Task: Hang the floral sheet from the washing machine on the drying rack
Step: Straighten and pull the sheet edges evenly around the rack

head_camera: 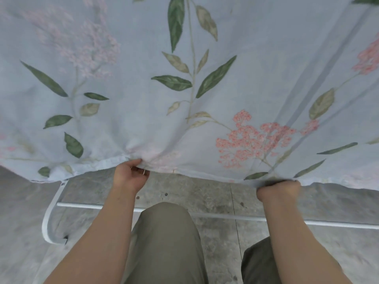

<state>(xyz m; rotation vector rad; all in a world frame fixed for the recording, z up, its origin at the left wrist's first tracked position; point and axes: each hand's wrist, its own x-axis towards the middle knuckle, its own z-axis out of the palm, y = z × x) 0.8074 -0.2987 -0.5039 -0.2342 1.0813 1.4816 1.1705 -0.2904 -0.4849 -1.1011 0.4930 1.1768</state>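
Concrete floor (205,193) is showing below while the floral sheet (143,89) is already draping over the drying rack (82,205) from 9 to 3 o'clock, left hand (131,175) pinching its hem at 6, right hand (279,190) gripping it at 4, so probably just straightening left.

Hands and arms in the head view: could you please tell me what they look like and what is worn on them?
Both forearms are bare to the frame's edge, with no sleeves, gloves, watch or bracelet showing. The left hand is sharp; the right hand is motion-blurred. Olive trousers show below.
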